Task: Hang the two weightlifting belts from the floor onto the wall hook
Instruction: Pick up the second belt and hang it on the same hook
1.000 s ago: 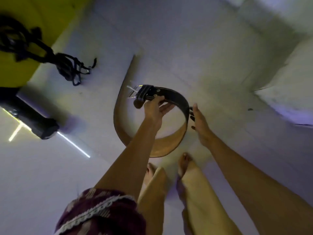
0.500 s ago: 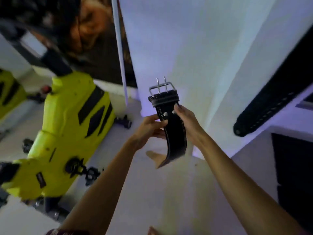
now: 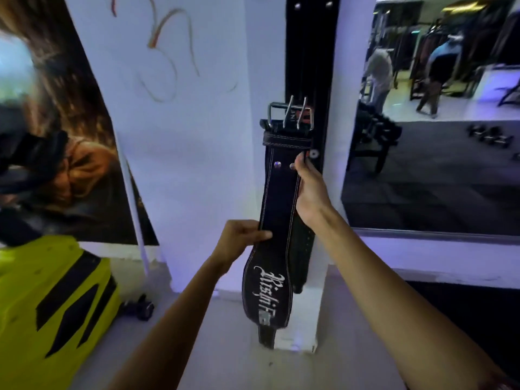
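Both hands (image 3: 239, 239) closed around upright belt (image 3: 280, 201)

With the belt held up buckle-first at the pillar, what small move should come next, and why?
Probably lift the belt higher. Both hands grip it, left hand low, right hand near the buckle, which sits well below the rivets topping the hanging belt. The hook is out of frame.

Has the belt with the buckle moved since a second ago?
Yes. The belt has come up off the floor and now hangs upright, buckle on top, in front of the white pillar, held by the left hand and right hand.
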`<state>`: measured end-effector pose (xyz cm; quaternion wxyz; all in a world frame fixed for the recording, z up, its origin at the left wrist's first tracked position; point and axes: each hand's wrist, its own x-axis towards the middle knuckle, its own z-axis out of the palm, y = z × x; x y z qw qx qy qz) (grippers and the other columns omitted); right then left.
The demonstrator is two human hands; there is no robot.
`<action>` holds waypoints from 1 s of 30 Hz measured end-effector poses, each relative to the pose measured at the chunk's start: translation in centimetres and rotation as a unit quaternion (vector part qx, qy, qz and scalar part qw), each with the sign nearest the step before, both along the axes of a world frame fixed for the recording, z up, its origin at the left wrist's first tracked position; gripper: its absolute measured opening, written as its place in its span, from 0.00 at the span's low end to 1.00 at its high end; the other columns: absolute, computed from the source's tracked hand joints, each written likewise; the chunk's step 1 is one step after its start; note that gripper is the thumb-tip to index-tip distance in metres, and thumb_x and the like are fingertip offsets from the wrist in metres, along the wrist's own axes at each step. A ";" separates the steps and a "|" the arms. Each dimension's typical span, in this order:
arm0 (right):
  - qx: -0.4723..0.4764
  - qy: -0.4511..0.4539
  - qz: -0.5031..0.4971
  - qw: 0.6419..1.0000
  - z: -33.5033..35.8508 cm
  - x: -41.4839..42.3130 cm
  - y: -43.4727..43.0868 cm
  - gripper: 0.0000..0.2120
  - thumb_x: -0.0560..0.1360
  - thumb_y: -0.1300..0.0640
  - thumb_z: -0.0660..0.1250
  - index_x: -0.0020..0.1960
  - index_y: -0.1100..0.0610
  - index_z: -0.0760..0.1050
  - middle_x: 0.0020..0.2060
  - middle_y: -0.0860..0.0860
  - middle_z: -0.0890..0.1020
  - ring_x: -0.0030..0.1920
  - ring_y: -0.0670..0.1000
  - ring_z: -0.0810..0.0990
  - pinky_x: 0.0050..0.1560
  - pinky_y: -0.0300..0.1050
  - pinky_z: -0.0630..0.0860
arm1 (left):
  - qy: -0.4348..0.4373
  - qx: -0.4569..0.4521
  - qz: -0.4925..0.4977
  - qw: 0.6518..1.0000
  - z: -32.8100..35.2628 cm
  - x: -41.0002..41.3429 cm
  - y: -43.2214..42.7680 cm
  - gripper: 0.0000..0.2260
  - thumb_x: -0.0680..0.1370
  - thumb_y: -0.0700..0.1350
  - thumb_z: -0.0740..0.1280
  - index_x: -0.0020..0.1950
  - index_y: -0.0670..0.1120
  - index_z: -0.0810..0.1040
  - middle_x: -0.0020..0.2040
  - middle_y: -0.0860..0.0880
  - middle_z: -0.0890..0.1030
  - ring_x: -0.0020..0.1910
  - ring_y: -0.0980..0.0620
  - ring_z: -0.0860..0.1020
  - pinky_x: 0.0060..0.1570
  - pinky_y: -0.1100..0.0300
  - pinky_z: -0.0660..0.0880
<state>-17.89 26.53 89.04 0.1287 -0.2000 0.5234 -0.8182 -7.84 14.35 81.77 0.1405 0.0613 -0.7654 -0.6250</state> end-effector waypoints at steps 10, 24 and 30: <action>-0.060 0.054 -0.020 0.997 5.1 -1.6 4.8 0.09 0.75 0.50 0.63 0.49 0.52 0.79 0.42 0.41 0.83 0.53 0.46 0.76 0.71 0.54 0.62 | -0.023 -0.015 -0.036 0.999 -0.1 -1.0 4.5 0.15 0.66 0.46 0.75 0.35 0.34 0.80 0.34 0.43 0.77 0.35 0.50 0.76 0.42 0.53 0.72; 0.164 0.181 -0.086 0.966 2.0 -0.8 9.2 0.16 0.71 0.63 0.69 0.56 0.70 0.74 0.41 0.56 0.81 0.41 0.51 0.79 0.43 0.44 0.75 | 0.211 0.077 -0.017 0.974 15.3 -6.1 5.4 0.08 0.71 0.31 0.70 0.49 0.35 0.82 0.35 0.51 0.86 0.36 0.52 0.84 0.39 0.59 0.81; 0.130 0.171 -0.112 0.970 1.3 0.2 9.7 0.04 0.70 0.67 0.69 0.44 0.66 0.78 0.31 0.50 0.82 0.29 0.36 0.78 0.33 0.31 0.73 | 0.200 0.083 -0.042 0.975 14.2 -6.4 6.4 0.06 0.72 0.31 0.69 0.48 0.34 0.81 0.34 0.51 0.85 0.35 0.54 0.83 0.34 0.62 0.80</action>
